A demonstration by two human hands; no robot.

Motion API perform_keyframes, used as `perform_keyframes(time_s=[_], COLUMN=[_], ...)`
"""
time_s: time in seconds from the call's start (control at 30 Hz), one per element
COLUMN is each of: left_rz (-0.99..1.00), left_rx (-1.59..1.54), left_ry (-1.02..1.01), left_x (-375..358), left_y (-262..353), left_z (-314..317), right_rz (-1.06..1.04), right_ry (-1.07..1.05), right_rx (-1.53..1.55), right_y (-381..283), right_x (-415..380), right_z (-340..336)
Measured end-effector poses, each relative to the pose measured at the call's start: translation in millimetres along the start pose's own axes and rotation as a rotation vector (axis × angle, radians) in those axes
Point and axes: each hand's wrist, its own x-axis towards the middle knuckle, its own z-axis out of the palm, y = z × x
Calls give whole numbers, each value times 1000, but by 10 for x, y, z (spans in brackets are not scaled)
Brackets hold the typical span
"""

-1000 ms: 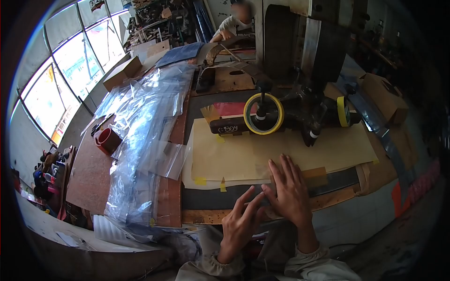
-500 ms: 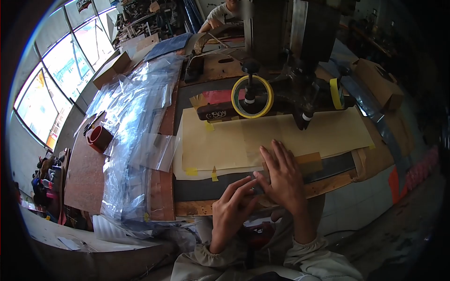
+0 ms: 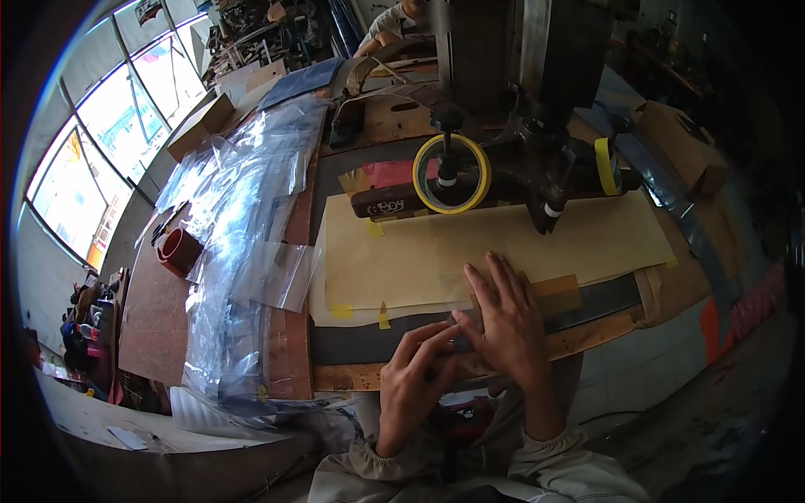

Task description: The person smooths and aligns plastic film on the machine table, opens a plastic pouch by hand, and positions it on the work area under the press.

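Note:
My right hand (image 3: 510, 329) lies flat, fingers stretched out, on the near edge of a long cream paper sheet (image 3: 394, 260) and a brown strip of tape (image 3: 557, 295). My left hand (image 3: 415, 381) is at the front edge of the board, its fingers loosely bent and apart from the thumb. Its fingertips are close to my right thumb; I see nothing held in it. Under the paper is a dark mat (image 3: 352, 348) with a wooden front edge (image 3: 344, 379). Small yellow tape pieces (image 3: 384, 316) stick to the sheet's near edge.
A dark machine bar (image 3: 394, 204) presses over the paper's far side, with yellow tape rolls (image 3: 485, 186) hanging there. Clear plastic sheets (image 3: 239, 226) cover the left, beside a red-brown roll (image 3: 179, 251). Cardboard boxes (image 3: 689, 151) stand around. Another person (image 3: 390, 27) is behind.
My left fingers have bent slightly more near my right thumb. My right hand stays almost still on the paper. The whole view has shifted very slightly.

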Motion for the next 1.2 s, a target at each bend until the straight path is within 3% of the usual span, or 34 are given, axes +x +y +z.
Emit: perform_keyframes(time_s=[1.2], left_rz=[-49], left_rx=[19], left_ry=[20], left_x=[12], left_y=[42], left_z=[23], right_rz=[29], right_ry=[20], right_rx=[28], right_y=[-21], right_x=[7], right_z=[-4])
